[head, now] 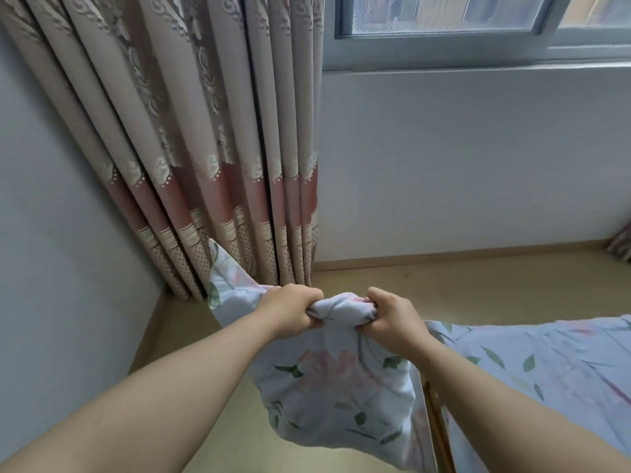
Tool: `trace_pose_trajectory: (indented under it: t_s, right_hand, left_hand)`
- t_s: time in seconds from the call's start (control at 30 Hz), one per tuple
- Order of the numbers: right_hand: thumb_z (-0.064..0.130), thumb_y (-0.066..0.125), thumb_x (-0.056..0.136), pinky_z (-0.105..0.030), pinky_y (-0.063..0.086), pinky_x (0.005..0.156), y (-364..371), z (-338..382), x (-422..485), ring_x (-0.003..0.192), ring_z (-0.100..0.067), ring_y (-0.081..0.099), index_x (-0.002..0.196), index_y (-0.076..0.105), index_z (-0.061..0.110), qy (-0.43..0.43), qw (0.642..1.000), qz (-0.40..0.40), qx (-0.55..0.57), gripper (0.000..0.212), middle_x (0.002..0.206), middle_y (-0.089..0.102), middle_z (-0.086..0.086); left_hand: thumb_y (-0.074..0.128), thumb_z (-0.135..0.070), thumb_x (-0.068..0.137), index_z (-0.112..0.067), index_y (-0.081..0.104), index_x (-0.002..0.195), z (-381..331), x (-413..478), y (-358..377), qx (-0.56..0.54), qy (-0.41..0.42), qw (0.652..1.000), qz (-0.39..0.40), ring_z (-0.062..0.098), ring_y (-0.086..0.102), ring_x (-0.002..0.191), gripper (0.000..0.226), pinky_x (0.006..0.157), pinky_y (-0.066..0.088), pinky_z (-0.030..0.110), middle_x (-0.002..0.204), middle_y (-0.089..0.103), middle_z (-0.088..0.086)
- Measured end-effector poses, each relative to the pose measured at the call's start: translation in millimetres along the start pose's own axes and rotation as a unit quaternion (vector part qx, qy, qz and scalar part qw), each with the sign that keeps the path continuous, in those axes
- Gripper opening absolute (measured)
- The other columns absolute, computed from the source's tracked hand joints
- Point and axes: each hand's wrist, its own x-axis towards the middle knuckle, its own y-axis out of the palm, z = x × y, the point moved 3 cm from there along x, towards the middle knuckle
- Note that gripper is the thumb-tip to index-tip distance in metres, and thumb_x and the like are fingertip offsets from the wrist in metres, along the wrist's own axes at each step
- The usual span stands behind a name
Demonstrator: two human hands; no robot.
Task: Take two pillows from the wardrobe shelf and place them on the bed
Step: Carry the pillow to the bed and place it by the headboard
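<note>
Both bare forearms reached forward from the bottom edge toward the middle of the view. At far left stood a pale wall, then a pleated curtain (218,165) with a pink band hanging to the wooden floor (478,285). Next came the left hand (290,310), fingers curled tight into a fist on the bunched top edge of a floral pillow (341,397) — the pillow hung in the air below both fists, over the floor and just left of the bed. Beside it the right hand (392,322) clenched the same gathered cloth, fingers pressed together. Farther right lay the bed (546,363) in matching floral fabric, under a window (444,15)
</note>
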Motion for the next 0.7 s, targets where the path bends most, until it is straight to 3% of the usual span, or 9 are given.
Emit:
trace_pose_trajectory:
  t_s: [0.33,0.7]
  right_hand:
    - [0.015,0.060,0.065,-0.031,0.034,0.053,-51,-84,187,0.061,-0.023,0.038,0.059,0.032,0.017,0.093,0.994,-0.058,-0.010,0.028,0.056,0.045,0.000]
    - [0.018,0.054,0.066,-0.031,0.032,0.053,-123,-179,324,0.058,-0.019,0.033,0.055,0.032,0.022,0.228,0.965,-0.119,0.040,0.025,0.053,0.040,0.002]
  left_hand:
    - [0.059,-0.035,0.079,-0.023,0.032,0.059,1,232,-38,0.015,0.084,0.996,0.005,0.030,0.058,0.093,0.036,0.066,0.032,0.031,0.093,0.065,0.005]
    - [0.056,-0.035,0.081,-0.020,0.053,0.083,-56,458,-71,0.078,0.224,0.970,0.047,0.027,0.058,0.099,0.015,0.068,0.031,0.030,0.101,0.066,0.003]
